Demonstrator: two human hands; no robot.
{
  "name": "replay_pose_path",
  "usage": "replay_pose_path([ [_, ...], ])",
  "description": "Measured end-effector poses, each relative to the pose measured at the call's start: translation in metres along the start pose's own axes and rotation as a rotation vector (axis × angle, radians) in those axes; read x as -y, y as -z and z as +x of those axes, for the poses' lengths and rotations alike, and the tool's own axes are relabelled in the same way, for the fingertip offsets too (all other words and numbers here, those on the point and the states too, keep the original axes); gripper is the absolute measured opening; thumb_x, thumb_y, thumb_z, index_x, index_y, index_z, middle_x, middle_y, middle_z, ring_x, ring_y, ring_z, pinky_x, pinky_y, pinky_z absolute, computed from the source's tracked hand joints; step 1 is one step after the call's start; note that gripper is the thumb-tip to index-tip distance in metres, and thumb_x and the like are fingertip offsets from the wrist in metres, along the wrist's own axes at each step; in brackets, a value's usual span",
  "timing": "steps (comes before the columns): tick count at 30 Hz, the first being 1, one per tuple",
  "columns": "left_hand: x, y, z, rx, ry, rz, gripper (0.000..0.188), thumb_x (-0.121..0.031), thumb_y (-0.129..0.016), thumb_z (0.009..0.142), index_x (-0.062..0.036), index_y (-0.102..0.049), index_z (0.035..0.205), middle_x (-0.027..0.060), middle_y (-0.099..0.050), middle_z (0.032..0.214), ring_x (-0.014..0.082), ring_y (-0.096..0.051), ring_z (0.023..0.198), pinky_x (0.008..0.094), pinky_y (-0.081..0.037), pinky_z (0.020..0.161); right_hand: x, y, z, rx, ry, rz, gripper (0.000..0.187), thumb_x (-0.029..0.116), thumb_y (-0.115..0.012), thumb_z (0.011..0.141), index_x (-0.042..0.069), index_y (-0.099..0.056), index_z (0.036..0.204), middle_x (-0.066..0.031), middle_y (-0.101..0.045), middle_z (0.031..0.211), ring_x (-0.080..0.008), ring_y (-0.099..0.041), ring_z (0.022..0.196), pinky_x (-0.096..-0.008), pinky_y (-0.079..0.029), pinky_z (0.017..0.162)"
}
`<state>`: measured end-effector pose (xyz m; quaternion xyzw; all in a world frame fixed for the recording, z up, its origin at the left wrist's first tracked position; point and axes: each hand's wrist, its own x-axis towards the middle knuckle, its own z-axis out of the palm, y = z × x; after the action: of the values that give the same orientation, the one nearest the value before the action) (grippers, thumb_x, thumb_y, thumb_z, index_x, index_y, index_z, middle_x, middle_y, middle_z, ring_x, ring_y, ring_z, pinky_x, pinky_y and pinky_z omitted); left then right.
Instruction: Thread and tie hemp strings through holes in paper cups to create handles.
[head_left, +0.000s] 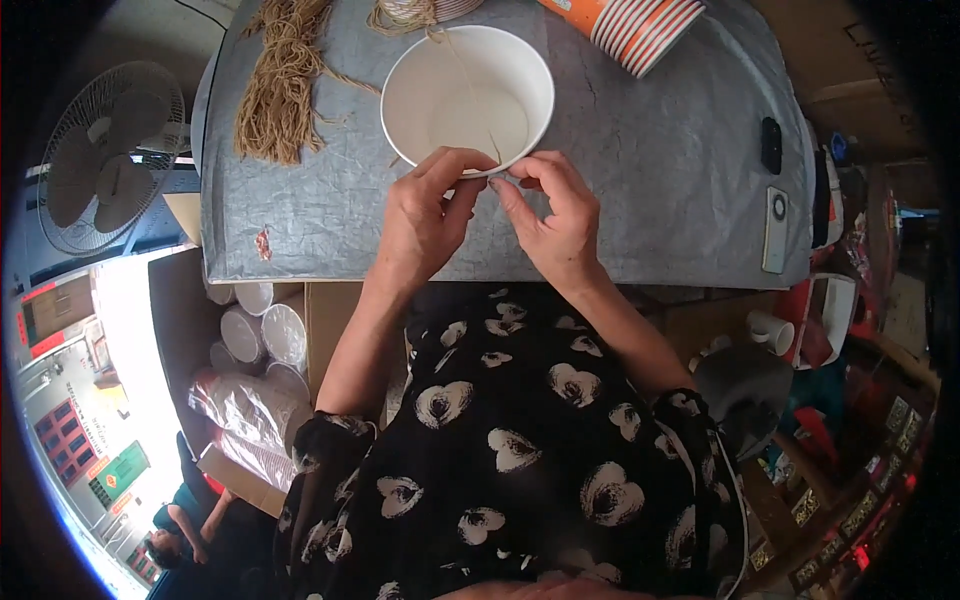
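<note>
Hands, left (425, 215) and right (555, 215), pinch thin twine (470, 85) at the white paper bowl's (467, 100) near rim, steadying it on the desk (660, 170).

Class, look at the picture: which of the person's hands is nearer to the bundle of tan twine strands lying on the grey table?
Left. The left hand pinches the near rim of the white paper bowl, on the side towards the bundle of tan twine strands. The right hand sits farther right.

clear plastic pkg of cups (245, 415) lower left, by green sign (118, 472).
</note>
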<state>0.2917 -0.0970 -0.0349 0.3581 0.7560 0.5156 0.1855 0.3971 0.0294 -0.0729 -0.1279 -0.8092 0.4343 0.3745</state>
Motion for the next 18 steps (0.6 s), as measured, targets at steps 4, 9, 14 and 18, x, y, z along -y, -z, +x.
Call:
replay_pose_path([
  [4, 0.004, -0.001, 0.002, -0.036, -0.079, 0.014, 0.015, 0.003, -0.065, 0.09, -0.003, -0.068, 0.103, 0.0102, -0.071, 0.096, 0.0216, -0.071, 0.078, 0.0309, -0.058, 0.063, 0.003, -0.001, 0.002, -0.022, -0.081, 0.119, 0.015, 0.001, -0.075, 0.085, 0.001, -0.066, 0.097, -0.0081, -0.067, 0.093, -0.019, -0.068, 0.079, -0.0296, -0.055, 0.069],
  [9, -0.004, 0.002, 0.002, -0.015, -0.07, 0.062, 0.013, -0.001, -0.068, 0.089, -0.0023, -0.068, 0.102, 0.0107, -0.071, 0.098, 0.0236, -0.072, 0.078, 0.0325, -0.058, 0.064, 0.003, 0.002, 0.002, -0.006, -0.114, 0.194, 0.012, -0.004, -0.071, 0.086, 0.0, -0.066, 0.097, -0.0065, -0.067, 0.092, -0.0155, -0.067, 0.079, -0.0269, -0.055, 0.069],
  [14, -0.004, 0.008, 0.007, 0.002, -0.081, 0.163, 0.019, -0.017, -0.071, 0.092, -0.0006, -0.069, 0.103, 0.0149, -0.072, 0.094, 0.0256, -0.074, 0.074, 0.0341, -0.057, 0.063, 0.011, 0.021, 0.006, 0.064, -0.031, 0.188, 0.013, -0.006, -0.07, 0.086, -0.002, -0.063, 0.095, -0.0062, -0.065, 0.091, -0.0128, -0.065, 0.076, -0.027, -0.054, 0.067],
  [18, -0.002, 0.012, 0.013, 0.138, 0.055, 0.034, 0.026, -0.021, -0.065, 0.097, 0.0005, -0.07, 0.111, 0.0148, -0.073, 0.085, 0.0215, -0.074, 0.071, 0.0323, -0.056, 0.06, 0.011, 0.032, 0.004, 0.104, -0.196, 0.395, 0.008, -0.005, -0.067, 0.089, -0.001, -0.062, 0.095, -0.0037, -0.065, 0.094, -0.0099, -0.062, 0.079, -0.0252, -0.052, 0.073],
])
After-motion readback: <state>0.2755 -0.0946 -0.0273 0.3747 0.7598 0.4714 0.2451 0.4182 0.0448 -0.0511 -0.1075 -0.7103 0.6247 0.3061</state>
